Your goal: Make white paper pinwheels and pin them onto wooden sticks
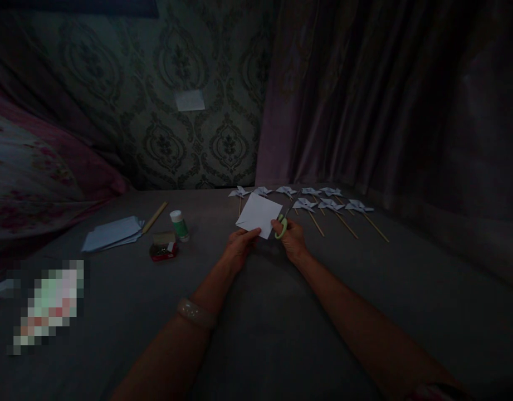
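Observation:
A square sheet of white paper (260,213) is held up before me, with a cut line showing near its left corner. My left hand (240,245) pinches its lower edge, thumb on top. In my right hand (293,238) is a pair of scissors (281,227) with light green handles, the blades pointing up and away to the right of the paper. The right fingers are wrapped round the handles, close to the sheet's right corner. Behind the paper, several white paper pinwheels (305,206) on wooden sticks lie in rows.
On the left are a stack of white paper (112,233), a bundle of wooden sticks (155,217), a white-capped green glue stick (180,225) and an open red box of small metal pieces (163,248). A blurred-out item (51,303) lies nearer. Curtains (323,100) hang behind.

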Motion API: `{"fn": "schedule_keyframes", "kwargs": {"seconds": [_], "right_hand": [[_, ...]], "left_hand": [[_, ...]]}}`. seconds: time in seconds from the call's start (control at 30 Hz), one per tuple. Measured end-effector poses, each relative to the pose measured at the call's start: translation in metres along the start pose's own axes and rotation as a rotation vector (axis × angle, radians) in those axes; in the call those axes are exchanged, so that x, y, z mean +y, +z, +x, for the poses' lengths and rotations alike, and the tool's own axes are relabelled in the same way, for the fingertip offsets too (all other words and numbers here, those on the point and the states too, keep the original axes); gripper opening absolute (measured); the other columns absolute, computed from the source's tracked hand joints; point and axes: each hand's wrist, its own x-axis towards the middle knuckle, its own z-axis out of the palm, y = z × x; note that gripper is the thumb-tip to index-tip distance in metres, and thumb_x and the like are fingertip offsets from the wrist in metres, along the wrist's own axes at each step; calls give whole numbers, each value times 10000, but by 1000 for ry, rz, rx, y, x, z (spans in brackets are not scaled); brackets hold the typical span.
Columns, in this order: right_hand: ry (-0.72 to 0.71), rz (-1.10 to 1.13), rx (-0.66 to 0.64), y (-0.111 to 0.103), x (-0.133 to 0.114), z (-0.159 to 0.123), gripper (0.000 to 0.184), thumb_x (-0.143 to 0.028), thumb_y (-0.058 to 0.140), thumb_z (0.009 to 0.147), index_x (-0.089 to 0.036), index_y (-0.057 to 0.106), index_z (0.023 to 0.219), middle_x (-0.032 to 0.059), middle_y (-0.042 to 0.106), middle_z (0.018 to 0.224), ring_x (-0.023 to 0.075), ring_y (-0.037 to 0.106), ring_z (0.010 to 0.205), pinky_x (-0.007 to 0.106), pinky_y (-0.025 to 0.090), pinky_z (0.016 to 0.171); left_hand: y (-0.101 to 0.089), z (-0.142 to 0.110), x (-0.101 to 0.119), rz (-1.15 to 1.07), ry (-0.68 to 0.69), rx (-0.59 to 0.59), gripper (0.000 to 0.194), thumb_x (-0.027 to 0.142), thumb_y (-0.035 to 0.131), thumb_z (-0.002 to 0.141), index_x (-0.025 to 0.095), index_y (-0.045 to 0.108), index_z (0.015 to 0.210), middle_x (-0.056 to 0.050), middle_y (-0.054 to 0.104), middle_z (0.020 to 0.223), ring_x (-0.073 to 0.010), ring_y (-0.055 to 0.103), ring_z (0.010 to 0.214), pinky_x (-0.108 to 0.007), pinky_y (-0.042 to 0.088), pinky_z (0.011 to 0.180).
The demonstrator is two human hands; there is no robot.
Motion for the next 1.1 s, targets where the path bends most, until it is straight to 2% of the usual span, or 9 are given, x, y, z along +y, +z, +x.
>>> {"fn": "schedule_keyframes", "kwargs": {"seconds": [0.17, 0.4, 0.6, 0.77, 0.9, 1.1], "right_hand": [[5, -85, -66, 0, -2, -3, 371, -509, 711, 520, -175, 585, 620, -31, 542, 571, 108, 462, 561, 247, 356, 530], [128, -384, -372, 2, -2, -12, 434, -605, 664, 590, -186, 552, 571, -31, 507, 525, 110, 451, 526, 248, 329, 519], [54, -622, -539, 3, -2, -19, 407, -596, 620, 670, -191, 593, 638, -7, 580, 621, 148, 526, 640, 268, 358, 616], [-12, -822, -615, 7, -10, -26, 375, -563, 580, 742, -197, 588, 658, 7, 611, 667, 183, 552, 696, 325, 357, 728], [-31, -836, -658, 8, -12, -28, 404, -574, 562, 755, -192, 555, 623, 0, 591, 634, 170, 537, 662, 314, 357, 707], [-17, -726, -659, 5, -5, -25, 435, -596, 586, 712, -177, 567, 597, -20, 543, 569, 135, 499, 601, 264, 362, 624]], "left_hand": [[-4, 3, 6, -41, 48, 89, 315, 219, 836, 459, 155, 531, 511, 10, 572, 507, -88, 518, 482, -200, 361, 452], [-16, 8, 18, -208, 159, 177, 346, 231, 834, 447, 164, 511, 550, 38, 558, 527, -79, 525, 505, -205, 365, 487], [-17, 5, 22, -229, 247, 218, 377, 253, 843, 427, 169, 495, 549, 38, 563, 542, -83, 536, 529, -214, 372, 519], [-16, 4, 23, -255, 246, 242, 384, 256, 845, 412, 167, 495, 543, 38, 566, 542, -81, 533, 526, -212, 369, 514], [-15, 3, 22, -231, 232, 209, 369, 254, 842, 425, 164, 504, 542, 32, 568, 536, -85, 536, 528, -210, 369, 512], [-13, 2, 19, -202, 241, 176, 358, 266, 834, 453, 168, 501, 544, 23, 581, 542, -102, 567, 544, -219, 385, 526]]}}
